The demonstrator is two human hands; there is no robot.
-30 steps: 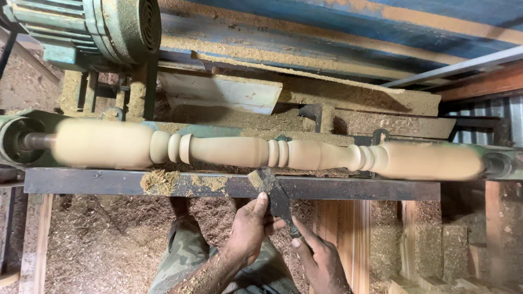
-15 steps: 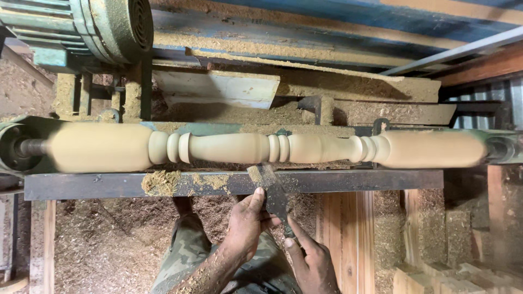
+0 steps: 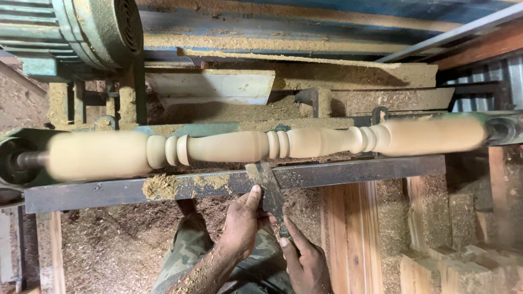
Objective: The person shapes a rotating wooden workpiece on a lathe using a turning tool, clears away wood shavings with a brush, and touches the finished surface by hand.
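Both hands grip a flat chisel (image 3: 271,191): the left hand (image 3: 242,226) has its fingers closed near the blade, the right hand (image 3: 305,261) holds the handle end. The blade crosses the steel tool rest (image 3: 348,173) (sawdust-strewn) and points up at the turned spindle (image 3: 261,146), whose long axis lies left to right just beyond.

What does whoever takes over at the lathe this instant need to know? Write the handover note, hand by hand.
Left hand: grips the chisel, thumb up by the rest.
Right hand: holds the chisel lower down, near the handle end.
Chisel: lies across the tool rest, tip at the spindle beside the middle beads.
Spindle: mounted between the lathe ends and blurred, so likely turning.
Done: beads cut at three places, with a swelling and a taper between them.
Left: both end sections look like plain cylinders. A pile of shavings sits on the rest.
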